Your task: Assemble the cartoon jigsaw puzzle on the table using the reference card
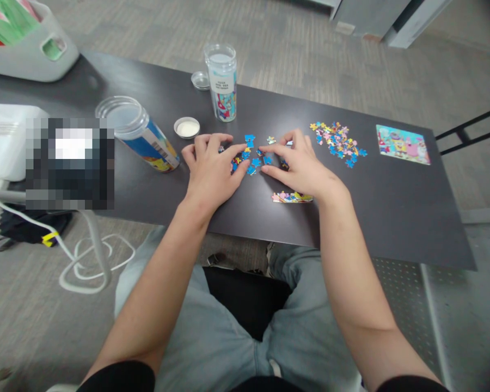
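Note:
Loose jigsaw pieces (255, 163), mostly blue with some yellow, lie on the dark table between my two hands. My left hand (212, 171) is over the left side of this group, its fingers spread and thumb and index finger apart beside the pieces. From the right, my right hand (302, 166) reaches over the group with thumb and index finger also apart. Some pieces are partly hidden under both hands. A joined strip of jigsaw pieces (292, 197) lies nearer to me, just below my right hand. Neither hand visibly lifts a piece.
Farther right lie a pile of mixed jigsaw pieces (338, 140) and a colourful picture card (404, 145). Two uncapped clear canisters, one left (147, 139) and one behind (224, 87), stand near two round lids (187, 128). A white device (12, 141) and a grey basket (32, 57) are left.

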A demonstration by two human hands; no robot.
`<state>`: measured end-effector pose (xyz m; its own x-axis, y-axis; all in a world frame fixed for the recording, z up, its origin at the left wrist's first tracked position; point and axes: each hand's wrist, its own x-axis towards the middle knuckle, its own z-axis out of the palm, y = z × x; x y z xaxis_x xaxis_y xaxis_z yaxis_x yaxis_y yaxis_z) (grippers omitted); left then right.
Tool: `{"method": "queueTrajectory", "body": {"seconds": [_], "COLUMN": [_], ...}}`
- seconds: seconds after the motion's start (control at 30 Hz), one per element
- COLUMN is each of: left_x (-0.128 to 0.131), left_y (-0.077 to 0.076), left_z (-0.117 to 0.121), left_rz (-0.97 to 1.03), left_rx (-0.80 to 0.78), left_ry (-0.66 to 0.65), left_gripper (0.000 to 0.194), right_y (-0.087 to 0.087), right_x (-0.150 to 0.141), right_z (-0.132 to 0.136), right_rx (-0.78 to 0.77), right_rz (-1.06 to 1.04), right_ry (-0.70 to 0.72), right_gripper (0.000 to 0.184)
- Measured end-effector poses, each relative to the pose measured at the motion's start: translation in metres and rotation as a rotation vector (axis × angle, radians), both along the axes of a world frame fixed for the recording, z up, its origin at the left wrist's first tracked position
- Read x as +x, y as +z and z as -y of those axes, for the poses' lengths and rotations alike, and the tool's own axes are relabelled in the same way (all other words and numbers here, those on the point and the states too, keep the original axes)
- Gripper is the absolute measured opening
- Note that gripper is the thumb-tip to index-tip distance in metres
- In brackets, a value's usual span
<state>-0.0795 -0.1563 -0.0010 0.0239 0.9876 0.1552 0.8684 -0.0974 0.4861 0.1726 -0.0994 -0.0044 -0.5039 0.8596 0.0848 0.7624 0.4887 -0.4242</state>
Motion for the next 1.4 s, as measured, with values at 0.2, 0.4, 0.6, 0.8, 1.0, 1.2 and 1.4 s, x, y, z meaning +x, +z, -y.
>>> {"method": "queueTrajectory", "body": {"seconds": [0.2,0.4,0.6,0.8,1.0,1.2,1.4], "left_x": [-0.005,-0.01,-0.014,-0.021,-0.038,-0.042,-0.04], "left_y": [-0.004,-0.003,-0.003,0.003,0.007,0.006,0.002], "left_z": [-0.004,-0.002,-0.001,0.006,0.009,0.011,0.009], "left_rz": [0.045,0.079,0.095,0.056,0.07,0.095,0.09], "left_rx": [0.007,0.008,0.024,-0.028,-0.074,-0.075,-0.063], "left_ry": [0.018,-0.021,-0.088,-0.199,-0.321,-0.313,-0.281], "left_gripper": [0.034,0.025,0.021,0.018,0.021,0.031,0.02], "right_y": [-0.002,-0.005,-0.009,-0.012,-0.01,-0.006,-0.006], "right_x": [0.006,0.015,0.024,0.027,0.026,0.031,0.034], "right_z": [-0.005,-0.01,-0.012,-0.012,-0.014,-0.02,-0.023], "right_rx": [0.011,0.033,0.051,0.044,0.04,0.017,0.003], "right_rz": [-0.017,-0.031,-0.028,-0.047,-0.065,-0.079,-0.077], "right_ry": [-0.047,-0.109,-0.18,-0.201,-0.222,-0.209,-0.23], "right_gripper": [0.043,0.038,0.036,0.037,0.028,0.028,0.028]}}
